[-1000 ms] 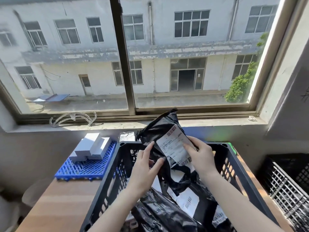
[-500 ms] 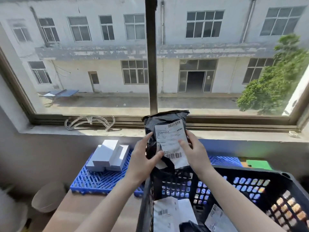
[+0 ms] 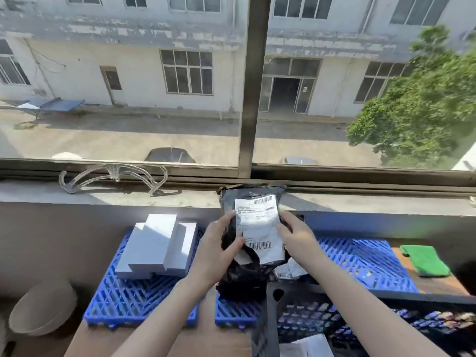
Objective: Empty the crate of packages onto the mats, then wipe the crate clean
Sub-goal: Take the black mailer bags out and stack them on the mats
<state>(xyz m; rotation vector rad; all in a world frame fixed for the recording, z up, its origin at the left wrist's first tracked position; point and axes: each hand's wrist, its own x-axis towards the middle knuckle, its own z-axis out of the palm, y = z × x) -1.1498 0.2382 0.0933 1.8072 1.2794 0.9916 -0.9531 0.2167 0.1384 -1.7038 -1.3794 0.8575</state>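
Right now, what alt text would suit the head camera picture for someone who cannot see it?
The left hand and right hand hold a black mailer bag, shipping label showing, over blue plastic mats by a black crate. White boxes sit on the left mat.

black package (image 3: 242, 275) with white barcoded label (image 3: 260, 225), blue lattice mats (image 3: 360, 264), green cloth (image 3: 426, 260), white boxes (image 3: 154, 244).

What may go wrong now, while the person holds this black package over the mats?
1. The black package hangs limp below the left hand and right hand, close to the rim of the crate; it might snag there.
2. The white boxes fill much of the left mat, so the package could land on them, or on the bare table between the mats.
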